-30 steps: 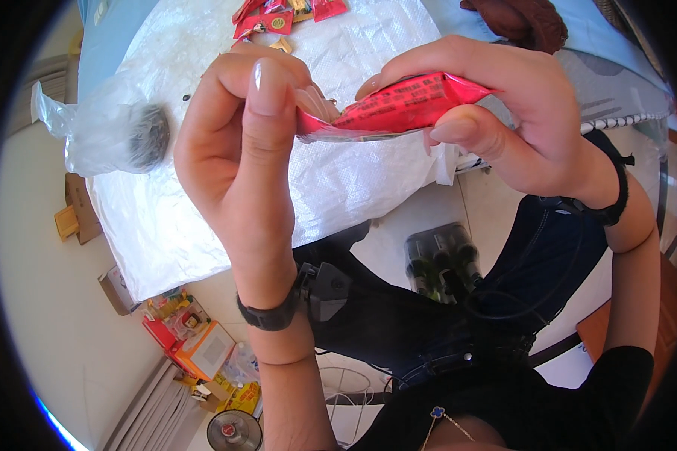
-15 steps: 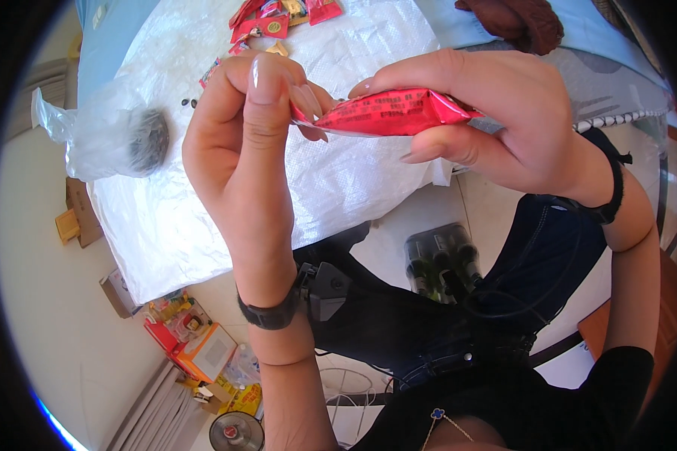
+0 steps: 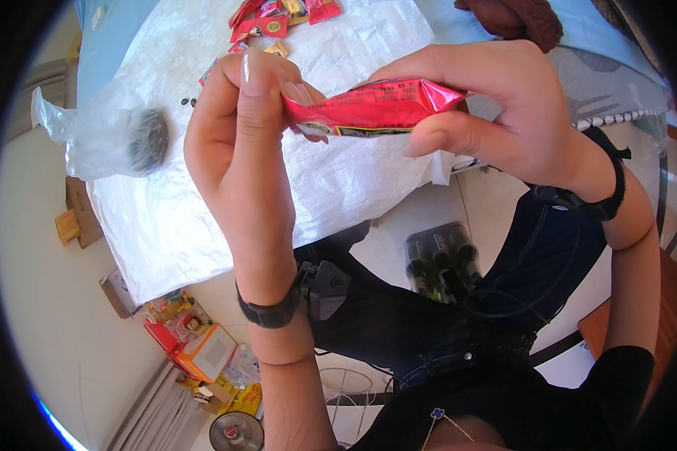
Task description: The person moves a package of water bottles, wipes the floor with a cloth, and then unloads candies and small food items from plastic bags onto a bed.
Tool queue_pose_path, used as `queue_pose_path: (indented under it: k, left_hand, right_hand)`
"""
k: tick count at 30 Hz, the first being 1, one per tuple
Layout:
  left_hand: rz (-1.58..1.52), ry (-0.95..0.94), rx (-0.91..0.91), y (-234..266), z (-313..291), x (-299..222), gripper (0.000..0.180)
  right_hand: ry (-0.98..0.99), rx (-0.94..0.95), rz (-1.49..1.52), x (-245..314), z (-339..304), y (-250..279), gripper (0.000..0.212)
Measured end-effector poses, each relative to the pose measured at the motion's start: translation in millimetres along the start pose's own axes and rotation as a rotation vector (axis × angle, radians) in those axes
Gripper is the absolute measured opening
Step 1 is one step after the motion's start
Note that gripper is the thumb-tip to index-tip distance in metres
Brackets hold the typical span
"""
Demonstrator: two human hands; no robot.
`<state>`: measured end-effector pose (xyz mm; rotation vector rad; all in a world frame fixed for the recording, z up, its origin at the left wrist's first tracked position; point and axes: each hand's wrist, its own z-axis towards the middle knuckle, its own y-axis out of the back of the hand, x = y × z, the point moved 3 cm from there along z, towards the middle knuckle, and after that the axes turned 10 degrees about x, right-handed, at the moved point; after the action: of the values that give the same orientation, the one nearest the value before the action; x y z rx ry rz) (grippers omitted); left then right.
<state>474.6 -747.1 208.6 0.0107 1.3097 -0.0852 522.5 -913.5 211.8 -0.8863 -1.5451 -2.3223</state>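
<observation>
Between my two hands, above the near part of the white woven sheet [image 3: 338,188], is a red foil packet [image 3: 372,109]. My left hand [image 3: 241,113] pinches the packet's left end with curled fingers. Its right end sits in my right hand [image 3: 496,105], thumb below and fingers over the top edge. The packet is slightly tilted, with dark print on its side. On the sheet beyond my left hand lie several small red packets [image 3: 267,28]. Two small dark bits [image 3: 189,101] lie just left of that hand.
A clear plastic bag [image 3: 101,139] with a dark, rounded mass inside stands at the left of the sheet. A brown crumpled thing [image 3: 515,22] lies at the far right. Below the table edge, several bottles [image 3: 442,263] stand on the floor. Boxes [image 3: 207,352] are stacked at lower left.
The packet has turned a little in my hands, so a dark, yellow-edged strip now shows along its lower side. My left hand has shifted slightly left; the right fingers have moved a little.
</observation>
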Motion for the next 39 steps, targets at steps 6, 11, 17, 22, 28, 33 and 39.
queue_pose_path:
  k: [6, 11, 17, 22, 28, 33, 39]
  left_hand:
    - [0.049, 0.046, -0.032, 3.0, -4.1, 1.1, 0.021]
    - [0.031, 0.057, -0.055, 4.9, -5.7, 1.0, 0.025]
    - [0.09, 0.081, -0.071, 1.7, -4.2, 2.1, 0.026]
    - [0.026, 0.091, -0.154, 7.3, -0.4, 4.0, 0.026]
    - [0.09, 0.088, -0.08, -2.5, 3.1, 3.9, 0.026]
    - [0.379, 0.174, 0.045, -13.8, -2.0, 7.8, 0.016]
    - [0.298, 0.227, 0.054, -18.0, -0.7, 2.9, 0.018]
  right_hand:
    - [-0.206, 0.041, 0.697, -6.9, -3.6, -3.4, 0.054]
    - [-0.203, 0.028, 0.697, -8.1, -5.2, -3.0, 0.053]
    - [-0.249, 0.017, 0.741, -12.4, -8.1, -1.2, 0.05]
    - [-0.207, -0.017, 0.67, -3.6, 1.8, 2.3, 0.04]
    - [-0.264, -0.031, 0.674, -5.4, 2.8, 16.2, 0.029]
    - [-0.475, -0.122, 0.898, 2.0, 7.2, 19.3, 0.036]
    - [-0.34, -0.176, 1.087, -14.5, -5.1, 8.7, 0.058]
